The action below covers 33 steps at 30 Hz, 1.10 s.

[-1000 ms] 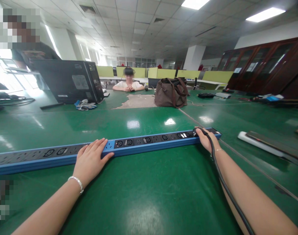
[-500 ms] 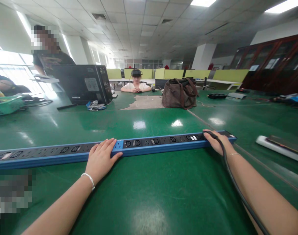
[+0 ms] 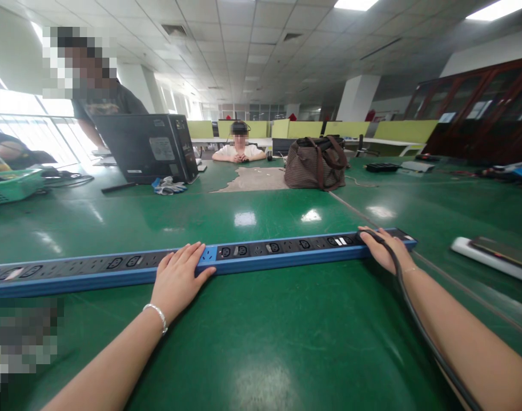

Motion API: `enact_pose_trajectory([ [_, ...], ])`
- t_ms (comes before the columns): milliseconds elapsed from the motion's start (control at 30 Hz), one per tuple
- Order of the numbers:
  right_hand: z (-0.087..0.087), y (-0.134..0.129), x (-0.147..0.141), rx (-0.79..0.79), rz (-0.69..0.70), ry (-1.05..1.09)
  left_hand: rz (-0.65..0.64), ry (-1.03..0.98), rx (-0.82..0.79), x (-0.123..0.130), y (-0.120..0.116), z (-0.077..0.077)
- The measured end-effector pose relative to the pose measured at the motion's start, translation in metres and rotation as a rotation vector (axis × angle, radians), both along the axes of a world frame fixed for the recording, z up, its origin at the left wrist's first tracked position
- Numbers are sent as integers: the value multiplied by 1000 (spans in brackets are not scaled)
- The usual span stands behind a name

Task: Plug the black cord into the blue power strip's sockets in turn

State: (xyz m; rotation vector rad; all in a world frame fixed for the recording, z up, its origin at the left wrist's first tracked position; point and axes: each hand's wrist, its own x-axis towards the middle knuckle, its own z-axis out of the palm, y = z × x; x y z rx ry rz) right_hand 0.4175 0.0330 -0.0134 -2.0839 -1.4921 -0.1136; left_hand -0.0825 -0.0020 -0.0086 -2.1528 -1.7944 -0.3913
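Note:
A long blue and black power strip (image 3: 261,264) lies across the green table (image 3: 261,319), its row of sockets facing up. My left hand (image 3: 179,274) rests on the strip left of its middle, fingers over the top and thumb along the front edge. Near the strip's right end, my right hand (image 3: 385,251) holds a black cable (image 3: 404,297) against the sockets; its plug is mostly hidden by the fingers. The cable runs back along my right forearm.
Beyond the strip are a black computer case (image 3: 152,147), gloves (image 3: 169,185) and a brown bag (image 3: 314,164). A green basket (image 3: 12,187) is at the left, a white bar-shaped object (image 3: 492,262) at the right. One person sits opposite; others are at the left.
The standing person at the left has moved a little to the right and leans closer behind the computer case. Both my hands keep their places on the strip.

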Motion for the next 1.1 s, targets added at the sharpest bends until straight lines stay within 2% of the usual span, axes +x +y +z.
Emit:
enact_pose_trajectory([
  [200,0,-7,-6,38,-19,-99,4,2,1,0,0,0],
  [433,9,-6,-2,-90,7,-111,2,-1,1,0,1,-1],
  [567,10,-10,-10,-47,-47,-68,-1,-10,1,0,1,-2],
  [800,5,-15,-17,-67,-33,-57,-7,-17,13,-1,2,-3],
  [1100,4,-15,-20,3,-64,-93,-12,-32,7,0,2,-3],
])
